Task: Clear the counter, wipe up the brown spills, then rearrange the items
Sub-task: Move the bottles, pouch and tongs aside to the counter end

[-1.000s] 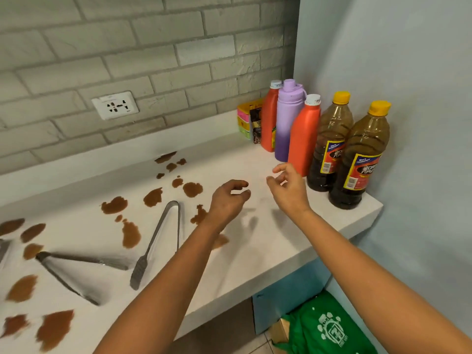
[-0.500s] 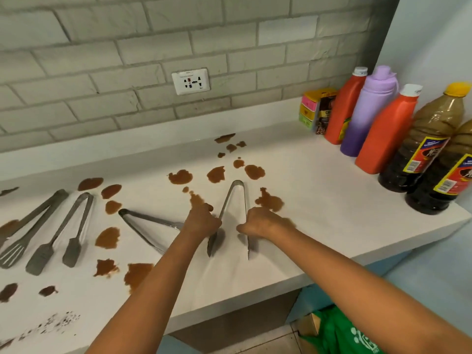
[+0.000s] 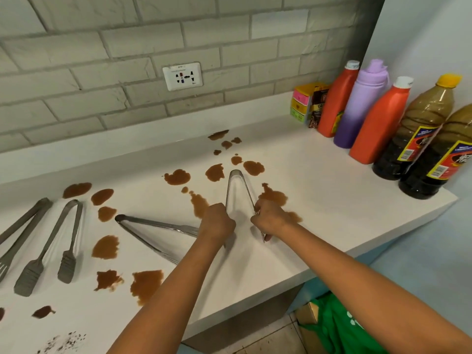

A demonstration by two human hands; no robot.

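Steel tongs (image 3: pixel 236 186) lie on the white counter (image 3: pixel 332 200), hinge pointing to the wall. My left hand (image 3: pixel 217 223) grips their left arm and my right hand (image 3: pixel 272 217) grips their right arm. Second tongs (image 3: pixel 150 227) lie just left of my left hand. Two more tongs (image 3: pixel 48 241) rest at the far left. Several brown spills (image 3: pixel 177 177) dot the counter around and between the tongs.
Two orange bottles (image 3: pixel 380 123), a purple flask (image 3: pixel 361 103), two dark sauce bottles (image 3: pixel 419 134) and small boxes (image 3: pixel 304 102) stand at the back right corner. A green bag (image 3: pixel 339 328) sits on the floor below. Dark specks (image 3: pixel 63 341) mark the counter's front left.
My view swung left from the bottles. Both hands came down from mid-air onto the tongs, and each now grips one arm.
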